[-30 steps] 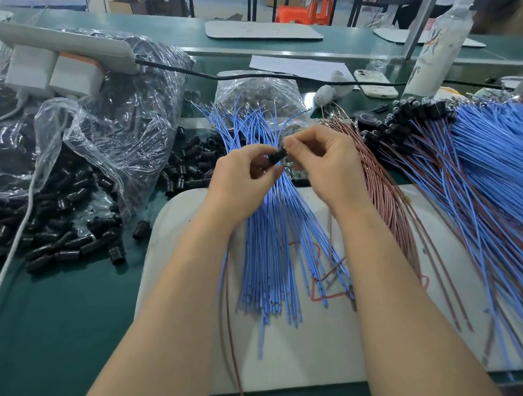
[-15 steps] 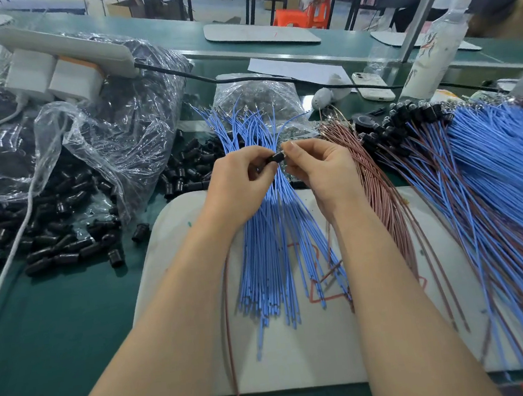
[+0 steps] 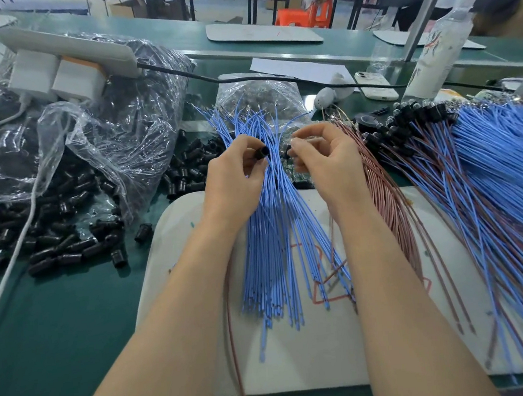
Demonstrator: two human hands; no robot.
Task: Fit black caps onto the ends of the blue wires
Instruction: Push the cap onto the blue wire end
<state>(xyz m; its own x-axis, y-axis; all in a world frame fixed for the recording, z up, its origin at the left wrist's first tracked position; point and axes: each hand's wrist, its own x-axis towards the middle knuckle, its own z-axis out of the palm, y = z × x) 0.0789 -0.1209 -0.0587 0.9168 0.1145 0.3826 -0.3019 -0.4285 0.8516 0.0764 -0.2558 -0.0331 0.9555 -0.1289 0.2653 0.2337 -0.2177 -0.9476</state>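
Item: black cap (image 3: 262, 152), centre frame. I am pinching it in the left grip (image 3: 236, 181), above the blue wires (image 3: 274, 244) fanning over the white mat (image 3: 302, 369). Right grip (image 3: 327, 162): fingers (image 3: 308, 134) curling just beside; whether they are holding anything, I cannot tell. Risk, as I judge it: a tilted approach bending the wire tip, or the cap slipping and dropping among the loose caps (image 3: 64, 248), left, on the bench (image 3: 44, 346).

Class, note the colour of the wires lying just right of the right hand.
The wires are reddish-brown; head view.
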